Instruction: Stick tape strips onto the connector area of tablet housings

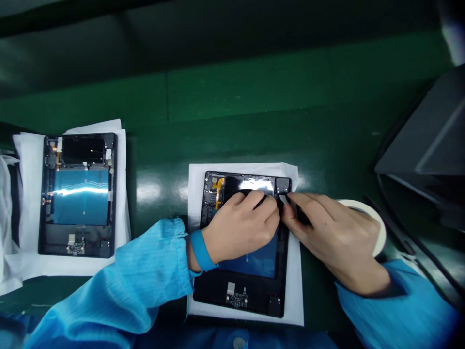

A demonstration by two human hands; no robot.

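Observation:
An opened tablet body (250, 286) lies on a white sheet (295, 295) in front of me, its blue battery and boards showing. My left hand (240, 228) rests on its upper half with the fingers curled together near the top right corner. My right hand (334, 237) meets it there, thumb and forefinger pinched on a small piece of white tape (282, 198). A roll of white tape (376, 220) sits under my right hand, mostly hidden.
A second opened tablet (77, 194) lies on white sheets (119, 213) at the left of the green bench (232, 106). A dark grey tray or fixture (428, 140) with black cables stands at the right. Both my arms wear blue sleeves.

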